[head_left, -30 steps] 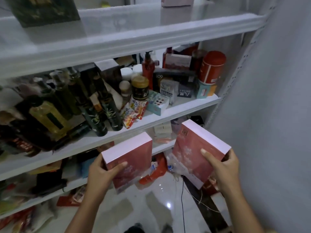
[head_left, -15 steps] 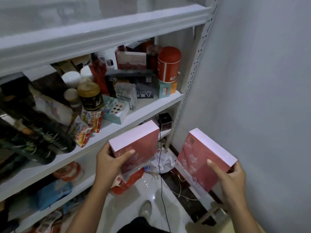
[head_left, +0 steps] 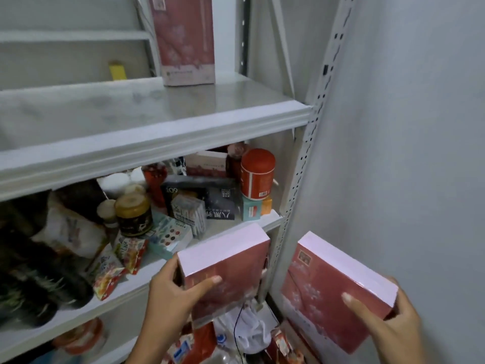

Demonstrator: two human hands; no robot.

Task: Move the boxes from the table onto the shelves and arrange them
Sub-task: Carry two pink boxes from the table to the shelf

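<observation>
1. The upright pink box [head_left: 183, 40] on the upper shelf [head_left: 210, 122] is getting chopped off by the top edge.
2. The dark bottles [head_left: 39, 285] at far left are smearing into blur and running off-frame.
3. The left hand [head_left: 173, 292] is hiding most of its fingers behind the left box [head_left: 228, 271]. The right hand [head_left: 388, 327] is doing the same behind the right box [head_left: 338, 292].

"109" on dark box [head_left: 210, 196]

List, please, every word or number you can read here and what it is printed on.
"109": on the dark box beside the red canister.
Too blurred to read: the label on the red canister, the label on the jar, and the gold seal on the pink box held by the right hand.
</observation>
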